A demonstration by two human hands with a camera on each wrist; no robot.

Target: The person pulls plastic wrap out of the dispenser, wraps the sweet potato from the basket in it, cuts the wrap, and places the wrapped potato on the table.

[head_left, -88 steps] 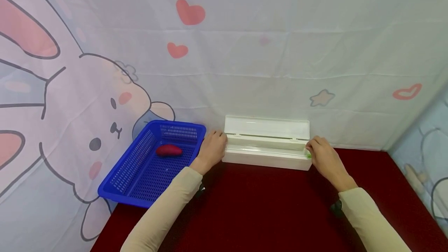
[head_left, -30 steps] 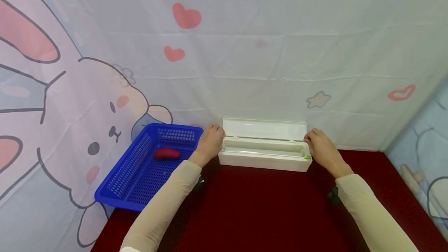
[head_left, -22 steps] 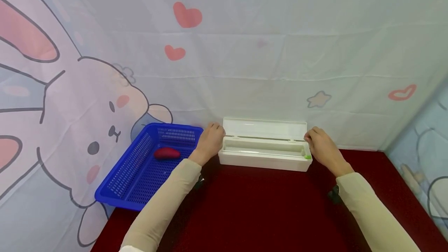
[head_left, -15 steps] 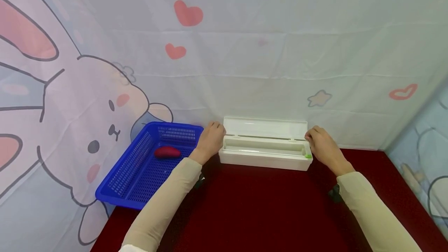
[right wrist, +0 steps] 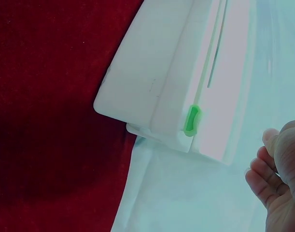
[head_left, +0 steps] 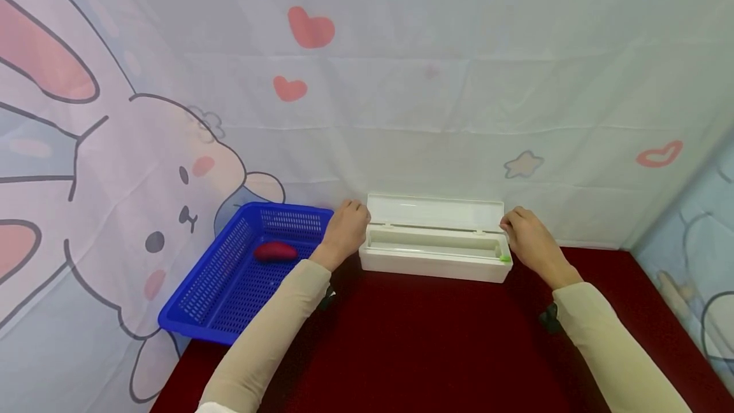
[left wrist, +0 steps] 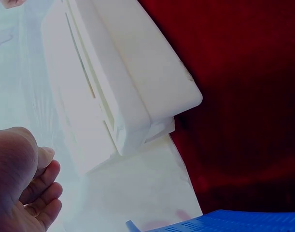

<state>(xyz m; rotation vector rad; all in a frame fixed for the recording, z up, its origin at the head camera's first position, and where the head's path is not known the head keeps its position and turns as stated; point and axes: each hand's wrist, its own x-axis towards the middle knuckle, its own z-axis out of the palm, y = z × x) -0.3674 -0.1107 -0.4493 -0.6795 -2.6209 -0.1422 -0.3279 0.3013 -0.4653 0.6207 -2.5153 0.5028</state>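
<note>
Red worktop [head_left: 436, 336] | I'm watching left hand [head_left: 346, 229] and right hand [head_left: 532, 241] pinching clear film [left wrist: 42, 106] between fingers [right wrist: 262, 182] | green slider [head_left: 505, 258] on white box [head_left: 436, 266] showing fully, earlier partly hidden

The person's left sleeve [head_left: 260, 340], at seven o'clock in the head view, is long and creamy, with white cloth [head_left: 213, 408] at its bottom end. The right sleeve [head_left: 616, 349], at four o'clock, is creamy too. Small dark lumps [head_left: 550, 319] show by both cuffs [head_left: 572, 296].

Curtained booth [head_left: 702, 190]; rabbit-print cloth [head_left: 401, 145]
</note>
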